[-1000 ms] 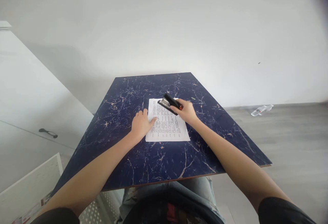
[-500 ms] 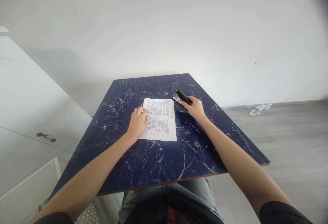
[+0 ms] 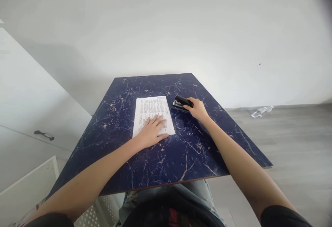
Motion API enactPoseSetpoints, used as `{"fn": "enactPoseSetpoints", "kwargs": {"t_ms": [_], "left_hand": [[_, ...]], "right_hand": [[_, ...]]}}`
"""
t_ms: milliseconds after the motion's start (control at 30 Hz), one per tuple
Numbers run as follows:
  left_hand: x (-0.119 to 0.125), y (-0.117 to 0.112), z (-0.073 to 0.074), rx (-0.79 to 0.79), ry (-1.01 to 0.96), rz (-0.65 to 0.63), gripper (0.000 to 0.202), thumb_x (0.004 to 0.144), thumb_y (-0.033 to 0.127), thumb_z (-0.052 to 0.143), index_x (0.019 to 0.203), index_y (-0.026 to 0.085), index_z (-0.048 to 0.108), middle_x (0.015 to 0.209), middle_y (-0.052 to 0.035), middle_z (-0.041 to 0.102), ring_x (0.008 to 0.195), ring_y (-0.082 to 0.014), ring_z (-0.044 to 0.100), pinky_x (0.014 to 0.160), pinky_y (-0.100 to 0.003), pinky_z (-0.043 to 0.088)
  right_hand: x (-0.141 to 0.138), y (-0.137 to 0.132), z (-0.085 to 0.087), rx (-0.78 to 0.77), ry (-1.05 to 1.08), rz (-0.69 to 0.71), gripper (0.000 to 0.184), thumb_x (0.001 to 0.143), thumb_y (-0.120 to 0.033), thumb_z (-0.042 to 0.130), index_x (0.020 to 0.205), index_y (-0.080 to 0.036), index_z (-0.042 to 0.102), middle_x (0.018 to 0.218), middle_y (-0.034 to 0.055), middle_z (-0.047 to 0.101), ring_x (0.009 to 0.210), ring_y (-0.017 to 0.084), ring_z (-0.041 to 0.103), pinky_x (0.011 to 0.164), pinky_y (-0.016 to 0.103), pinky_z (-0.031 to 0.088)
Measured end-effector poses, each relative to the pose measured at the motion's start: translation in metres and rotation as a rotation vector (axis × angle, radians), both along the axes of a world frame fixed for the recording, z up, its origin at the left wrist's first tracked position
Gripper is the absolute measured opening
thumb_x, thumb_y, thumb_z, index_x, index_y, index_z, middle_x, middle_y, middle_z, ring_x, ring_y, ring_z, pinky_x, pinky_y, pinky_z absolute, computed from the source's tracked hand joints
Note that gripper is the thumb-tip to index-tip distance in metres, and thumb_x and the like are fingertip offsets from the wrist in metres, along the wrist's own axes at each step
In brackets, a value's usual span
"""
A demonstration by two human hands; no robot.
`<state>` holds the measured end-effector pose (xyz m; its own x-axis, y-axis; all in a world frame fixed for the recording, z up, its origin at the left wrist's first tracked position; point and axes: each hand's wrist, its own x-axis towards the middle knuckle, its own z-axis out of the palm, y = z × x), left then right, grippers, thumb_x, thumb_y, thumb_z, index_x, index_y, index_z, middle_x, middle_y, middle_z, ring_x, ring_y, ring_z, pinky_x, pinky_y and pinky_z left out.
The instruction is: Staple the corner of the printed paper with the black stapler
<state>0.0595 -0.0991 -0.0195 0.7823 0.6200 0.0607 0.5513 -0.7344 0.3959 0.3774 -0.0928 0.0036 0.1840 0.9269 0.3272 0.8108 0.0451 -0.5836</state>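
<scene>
A printed white sheet of paper (image 3: 150, 111) lies on the dark blue marbled table (image 3: 160, 151). My left hand (image 3: 153, 132) rests flat on the near part of the sheet, fingers spread. A black stapler (image 3: 181, 102) with a red end sits on the table just right of the paper. My right hand (image 3: 198, 109) is closed around the stapler's near end.
A white cabinet with a dark handle (image 3: 44, 135) stands at the left, and a white panel (image 3: 28, 185) leans below it. A clear plastic bottle (image 3: 259, 111) lies on the grey floor by the wall at the right.
My right hand carried the stapler off the paper and set it down on the table to the right. My left hand slid the sheet leftward and now lies flat on it.
</scene>
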Motion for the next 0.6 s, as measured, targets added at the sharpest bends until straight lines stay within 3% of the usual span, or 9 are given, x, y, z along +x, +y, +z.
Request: {"fn": "enactPoseSetpoints", "kwargs": {"t_ms": [233, 367, 500, 600], "left_hand": [[-0.003, 0.013, -0.003, 0.021, -0.073, 0.133, 0.06, 0.103, 0.06, 0.047, 0.154, 0.029, 0.05, 0.167, -0.0086, 0.036, 0.157, -0.0385, 0.026, 0.128, -0.064, 0.018], [-0.004, 0.015, -0.002, 0.041, -0.153, 0.181, 0.058, 0.101, 0.058, 0.053, 0.149, 0.026, 0.055, 0.162, -0.0109, 0.045, 0.153, -0.0393, 0.035, 0.127, -0.062, 0.025], [-0.003, 0.016, -0.003, 0.056, -0.155, 0.174, 0.059, 0.1, 0.057, 0.054, 0.149, 0.024, 0.055, 0.161, -0.0125, 0.046, 0.152, -0.0408, 0.036, 0.126, -0.061, 0.026], [-0.003, 0.017, -0.006, 0.053, -0.14, 0.151, 0.059, 0.101, 0.058, 0.052, 0.149, 0.025, 0.055, 0.163, -0.0121, 0.044, 0.154, -0.04, 0.033, 0.126, -0.061, 0.024]], "right_hand": [[0.006, -0.006, 0.011, -0.109, -0.033, 0.095, 0.033, 0.086, -0.034, 0.071, 0.116, -0.02, 0.074, 0.101, 0.0099, 0.076, 0.089, 0.028, 0.067, 0.084, 0.041, 0.051], [0.01, -0.009, 0.016, -0.159, -0.05, 0.236, 0.032, 0.085, -0.033, 0.071, 0.115, -0.021, 0.075, 0.105, 0.0093, 0.076, 0.095, 0.03, 0.068, 0.088, 0.043, 0.051], [0.011, -0.011, 0.016, -0.201, -0.064, 0.403, 0.03, 0.086, -0.035, 0.071, 0.113, -0.023, 0.074, 0.108, 0.0065, 0.076, 0.099, 0.03, 0.068, 0.091, 0.043, 0.05], [0.007, -0.011, 0.014, -0.219, -0.067, 0.435, 0.03, 0.086, -0.036, 0.071, 0.113, -0.023, 0.074, 0.11, 0.007, 0.076, 0.101, 0.031, 0.068, 0.091, 0.044, 0.05]]}}
